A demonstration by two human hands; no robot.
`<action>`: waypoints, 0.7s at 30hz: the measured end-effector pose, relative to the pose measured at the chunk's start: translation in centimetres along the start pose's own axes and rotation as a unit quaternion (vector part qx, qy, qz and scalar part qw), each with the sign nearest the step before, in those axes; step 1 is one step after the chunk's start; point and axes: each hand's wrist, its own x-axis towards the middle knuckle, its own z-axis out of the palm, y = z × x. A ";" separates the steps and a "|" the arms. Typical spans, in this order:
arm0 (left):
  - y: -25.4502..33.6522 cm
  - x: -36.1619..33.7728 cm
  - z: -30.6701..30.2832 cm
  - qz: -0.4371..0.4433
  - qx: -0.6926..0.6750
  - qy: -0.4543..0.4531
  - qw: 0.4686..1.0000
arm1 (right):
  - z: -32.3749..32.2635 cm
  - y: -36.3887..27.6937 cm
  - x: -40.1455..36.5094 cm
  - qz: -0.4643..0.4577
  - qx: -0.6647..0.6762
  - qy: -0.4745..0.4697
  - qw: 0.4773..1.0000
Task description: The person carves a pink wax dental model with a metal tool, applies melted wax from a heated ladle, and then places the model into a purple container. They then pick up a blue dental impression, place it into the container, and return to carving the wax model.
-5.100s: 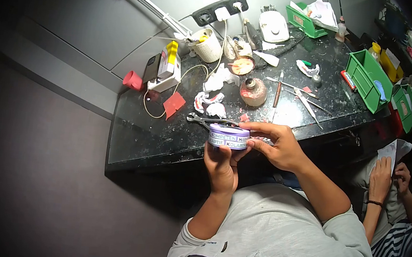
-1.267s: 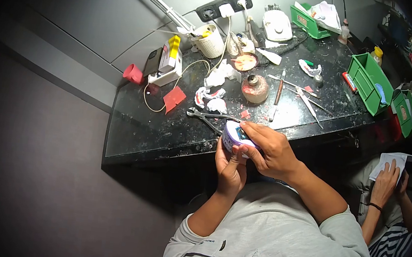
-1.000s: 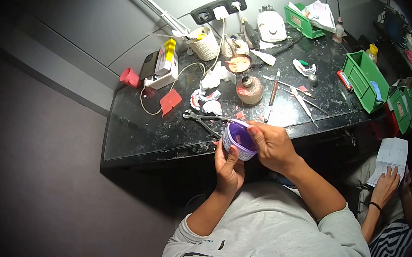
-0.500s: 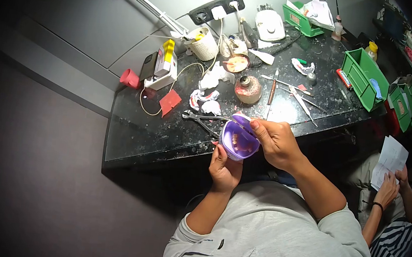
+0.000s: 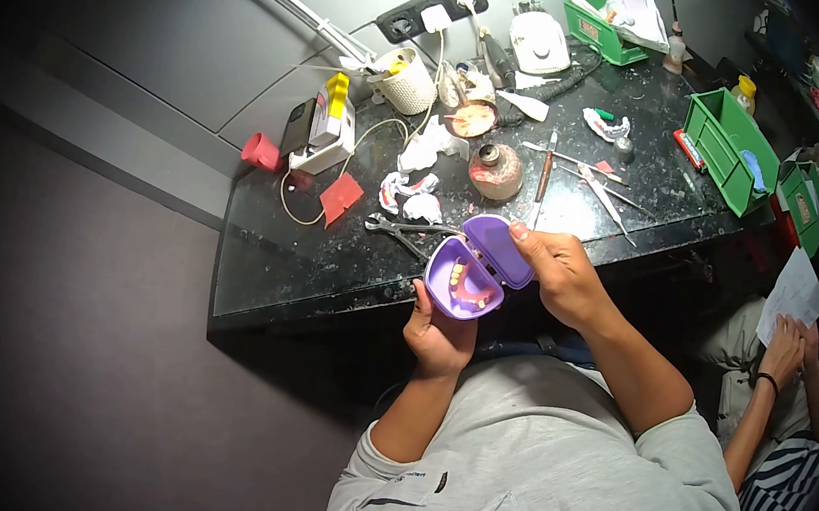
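A purple denture case (image 5: 437, 280) is held in front of me at the table's front edge, its lid (image 5: 505, 251) swung wide. Inside the base lies a partial denture (image 5: 471, 292) with pink gum and yellowish teeth. My left hand (image 5: 439, 338) cradles the base from below and the left, thumb along its side. With thumb and fingers my right hand (image 5: 562, 280) grips the lid's right edge; most of those fingers are hidden behind it. Just beyond the case, metal pliers (image 5: 402, 227) lie on the table.
A glass bottle (image 5: 495, 172) stands on the black table (image 5: 267, 280), with a wax knife (image 5: 545, 175) beside it. White-and-red dental models (image 5: 408, 194) lie left of the bottle. Green bins (image 5: 730, 154) stand at right. Another person's hands (image 5: 787, 345) hold paper at far right.
The denture case lid has swung further open, and the case has tilted so the denture shows more fully. My right hand moved slightly with the lid. The other person's paper has shifted.
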 end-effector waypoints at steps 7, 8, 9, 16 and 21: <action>0.7 0.3 -0.4 -0.017 -0.035 -0.073 0.997 | 0.4 -0.5 -0.3 0.030 0.049 -0.008 0.998; 0.6 0.2 -0.5 -0.013 -0.025 -0.023 0.999 | 0.4 -0.5 -0.4 0.031 0.049 -0.009 0.998; 0.7 0.1 -0.5 -0.010 -0.016 0.027 0.999 | 0.3 -0.5 -0.4 0.019 0.033 -0.014 0.999; 1.4 0.5 -0.9 -0.038 -0.005 0.047 0.998 | 0.9 -1.7 -1.2 0.049 0.062 -0.062 0.995; 2.9 1.6 0.5 -0.054 0.033 0.093 0.994 | 1.1 -3.0 -2.2 0.063 0.018 -0.096 0.993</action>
